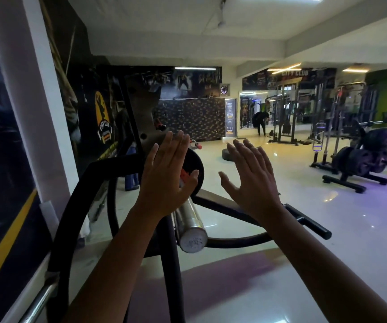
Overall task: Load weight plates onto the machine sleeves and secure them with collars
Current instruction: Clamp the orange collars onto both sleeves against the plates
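From the head camera, a black weight plate (196,166) sits on the chrome sleeve (189,222) of the machine, with a red-orange collar (186,174) partly hidden against it — so this side looks loaded and, by my judgement, clamped. The left hand (166,176) is flat and open, fingers spread in front of the plate, while the right hand (250,176) hovers open beside it, holding nothing. Whether other sleeves need plates cannot be told — more plates sit on a rack (360,159) well apart.

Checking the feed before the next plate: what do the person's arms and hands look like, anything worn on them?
Both forearms are bare up to the frame edge: no sleeves in view. The left hand and right hand wear no gloves, and no rings show. A thin dark band or thread seems to sit at the right wrist, too small to identify.
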Demonstrator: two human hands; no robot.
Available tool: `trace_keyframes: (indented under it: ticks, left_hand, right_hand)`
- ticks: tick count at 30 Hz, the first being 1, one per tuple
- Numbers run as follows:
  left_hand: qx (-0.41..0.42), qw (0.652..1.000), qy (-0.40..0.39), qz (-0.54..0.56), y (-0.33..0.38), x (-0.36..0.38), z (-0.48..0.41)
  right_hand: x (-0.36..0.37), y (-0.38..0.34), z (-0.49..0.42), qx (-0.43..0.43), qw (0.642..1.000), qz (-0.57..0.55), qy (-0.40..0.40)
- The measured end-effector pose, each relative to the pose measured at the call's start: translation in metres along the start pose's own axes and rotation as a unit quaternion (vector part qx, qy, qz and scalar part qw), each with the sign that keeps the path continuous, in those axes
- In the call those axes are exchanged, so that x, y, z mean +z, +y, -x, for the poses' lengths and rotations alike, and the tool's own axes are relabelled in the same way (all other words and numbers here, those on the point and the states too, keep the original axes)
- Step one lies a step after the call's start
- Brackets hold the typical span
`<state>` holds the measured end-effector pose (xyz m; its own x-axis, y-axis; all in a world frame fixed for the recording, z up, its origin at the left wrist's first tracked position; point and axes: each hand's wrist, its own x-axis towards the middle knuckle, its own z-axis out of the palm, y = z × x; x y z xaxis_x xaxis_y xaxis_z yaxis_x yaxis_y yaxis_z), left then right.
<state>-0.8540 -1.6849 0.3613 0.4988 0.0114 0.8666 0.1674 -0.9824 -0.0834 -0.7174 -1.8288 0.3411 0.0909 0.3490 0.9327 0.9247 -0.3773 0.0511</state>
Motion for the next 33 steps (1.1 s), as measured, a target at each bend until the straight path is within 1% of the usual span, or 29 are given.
trace_keyframes:
  ticks: [4, 8, 11, 15, 20, 25, 28, 33]
  left_hand:
    - [0.019, 1.000, 0.014, -0.019, 0.056, -0.024, 0.007]
    - [0.032, 0.999, 0.000, -0.018, 0.115, -0.030, 0.016]
    - [0.044, 0.999, -0.014, 0.007, 0.157, -0.024, 0.022]
    - [0.049, 0.997, -0.030, 0.051, 0.211, -0.004, 0.028]
    - [0.051, 0.989, -0.042, 0.133, 0.272, 0.042, 0.038]
    - [0.058, 0.976, -0.065, 0.199, 0.326, 0.109, 0.056]
    - [0.055, 0.968, -0.099, 0.225, 0.355, 0.156, 0.066]
    - [0.054, 0.955, -0.170, 0.237, 0.391, 0.241, 0.074]
  right_hand:
    - [-0.056, 0.010, 0.025, 0.012, 1.000, 0.001, -0.006]
    - [-0.112, 0.024, 0.057, 0.022, 1.000, 0.003, -0.011]
    - [-0.150, 0.040, 0.082, 0.037, 0.999, 0.023, -0.013]
    - [-0.191, 0.070, 0.117, 0.070, 0.996, 0.050, -0.034]
    - [-0.223, 0.115, 0.170, 0.121, 0.987, 0.091, -0.044]
    - [-0.234, 0.166, 0.230, 0.158, 0.976, 0.135, -0.070]
    - [-0.231, 0.204, 0.265, 0.180, 0.966, 0.156, -0.098]
    - [-0.212, 0.270, 0.311, 0.223, 0.948, 0.171, -0.149]
